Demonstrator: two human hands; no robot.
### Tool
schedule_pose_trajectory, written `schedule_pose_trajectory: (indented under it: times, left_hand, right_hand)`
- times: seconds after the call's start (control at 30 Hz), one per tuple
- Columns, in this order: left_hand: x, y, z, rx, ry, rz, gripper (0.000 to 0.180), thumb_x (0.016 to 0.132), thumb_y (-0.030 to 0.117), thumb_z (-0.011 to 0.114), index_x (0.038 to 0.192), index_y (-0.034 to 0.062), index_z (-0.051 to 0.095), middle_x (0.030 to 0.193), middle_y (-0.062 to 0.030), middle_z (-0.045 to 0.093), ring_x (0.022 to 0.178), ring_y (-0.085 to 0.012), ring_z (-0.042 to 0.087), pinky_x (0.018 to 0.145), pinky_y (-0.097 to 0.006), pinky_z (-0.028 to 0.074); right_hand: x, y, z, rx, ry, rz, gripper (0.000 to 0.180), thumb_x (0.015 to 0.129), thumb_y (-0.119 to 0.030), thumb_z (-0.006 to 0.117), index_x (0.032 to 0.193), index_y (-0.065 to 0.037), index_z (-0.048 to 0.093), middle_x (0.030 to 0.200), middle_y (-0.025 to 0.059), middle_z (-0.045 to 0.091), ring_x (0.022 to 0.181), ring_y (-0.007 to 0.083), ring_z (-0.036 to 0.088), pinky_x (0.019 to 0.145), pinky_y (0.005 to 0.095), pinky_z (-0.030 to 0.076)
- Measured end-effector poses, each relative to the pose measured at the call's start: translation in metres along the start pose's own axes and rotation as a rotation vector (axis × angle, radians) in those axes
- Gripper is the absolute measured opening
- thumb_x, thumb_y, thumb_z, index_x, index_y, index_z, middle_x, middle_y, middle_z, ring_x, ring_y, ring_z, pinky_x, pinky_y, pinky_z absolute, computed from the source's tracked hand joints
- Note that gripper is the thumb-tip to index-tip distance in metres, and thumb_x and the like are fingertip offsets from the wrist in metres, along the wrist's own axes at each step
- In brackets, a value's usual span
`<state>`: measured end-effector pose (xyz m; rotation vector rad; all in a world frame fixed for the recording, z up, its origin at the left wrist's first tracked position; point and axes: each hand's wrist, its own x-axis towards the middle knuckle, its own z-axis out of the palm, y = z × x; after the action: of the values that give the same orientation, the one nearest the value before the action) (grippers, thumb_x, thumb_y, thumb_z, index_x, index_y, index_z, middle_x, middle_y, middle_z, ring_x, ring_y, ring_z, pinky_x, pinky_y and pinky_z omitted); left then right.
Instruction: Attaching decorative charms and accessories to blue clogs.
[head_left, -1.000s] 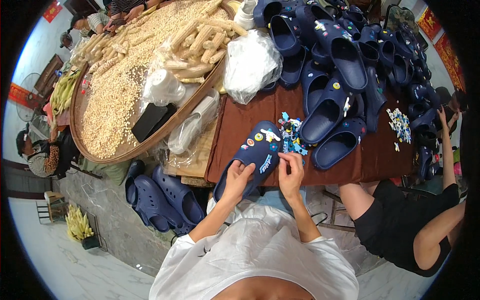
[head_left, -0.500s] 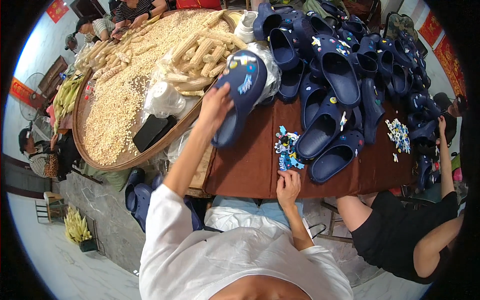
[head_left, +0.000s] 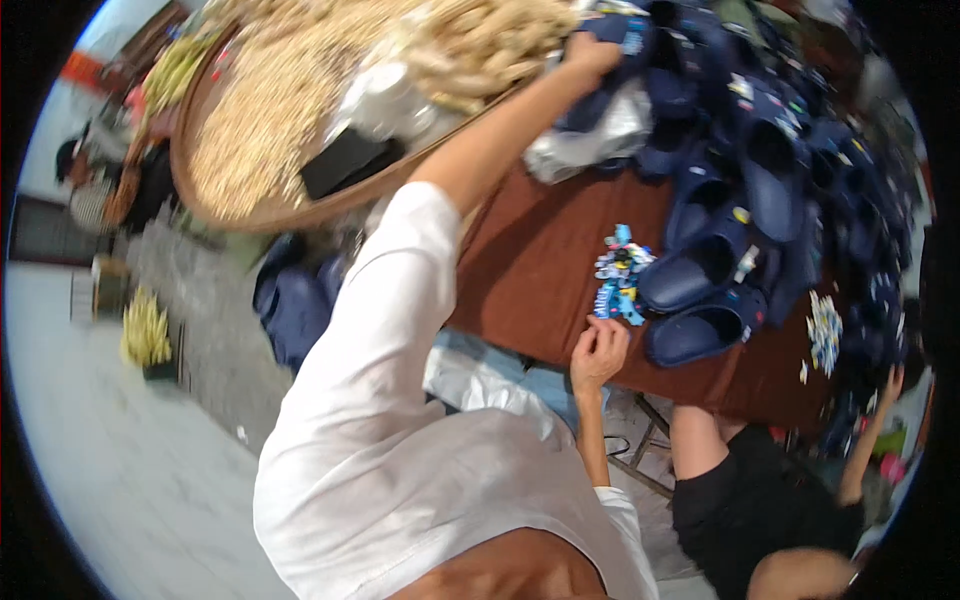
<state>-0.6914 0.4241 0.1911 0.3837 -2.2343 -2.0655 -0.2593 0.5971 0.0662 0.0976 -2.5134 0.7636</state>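
With my left arm stretched out to the far side of the table, my left hand (head_left: 597, 54) grips a navy clog (head_left: 629, 60). Blue and white charms sit on its toe, and other clogs crowd beside it. My right hand (head_left: 600, 350) rests at the near table edge, its fingers loosely bent and apart. Its fingertips lie next to a small heap of blue, white and yellow shoe charms (head_left: 622, 275). Just right of that heap, two navy clogs (head_left: 695, 335) with charms lie on the brown cloth. Motion blurs the far end.
A large pile of navy clogs (head_left: 775, 180) covers the table's right side. More white charms (head_left: 824, 335) lie there. Far left stands a round tray (head_left: 240, 222) of corn kernels, cobs and a black phone (head_left: 350, 163). A plastic bag (head_left: 590, 140) lies near it. A person sits at right.
My left hand has carried the navy clog away from me and to the right, up to the clog pile. The view has shifted; my right hand stays by the charms.
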Motion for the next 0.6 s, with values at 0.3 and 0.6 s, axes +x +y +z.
schedule_pose_trajectory:
  times: [0.3,0.6]
  left_hand:
    - [-0.073,0.003,-0.048,-0.085,0.254,0.093,0.040,0.069,0.009,0.068,0.107,-0.0034,0.070,0.105,-0.0197,0.071,0.099,-0.0287,0.067,0.086,-0.035,0.052]
    - [-0.216,-0.031,-0.117,-0.260,-0.076,0.473,0.040,0.086,0.007,0.062,0.125,-0.0015,0.061,0.117,-0.0141,0.067,0.110,-0.0200,0.064,0.096,-0.034,0.051]
  right_hand:
    - [0.000,-0.004,0.004,0.005,-0.003,-0.106,0.017,0.085,-0.001,0.061,0.097,-0.006,0.071,0.099,0.0119,0.062,0.095,0.0302,0.060,0.083,0.0413,0.049]
    - [-0.008,-0.002,-0.002,-0.011,0.024,-0.106,0.017,0.084,-0.001,0.060,0.096,-0.006,0.072,0.097,0.0122,0.061,0.093,0.0310,0.060,0.081,0.0426,0.048]
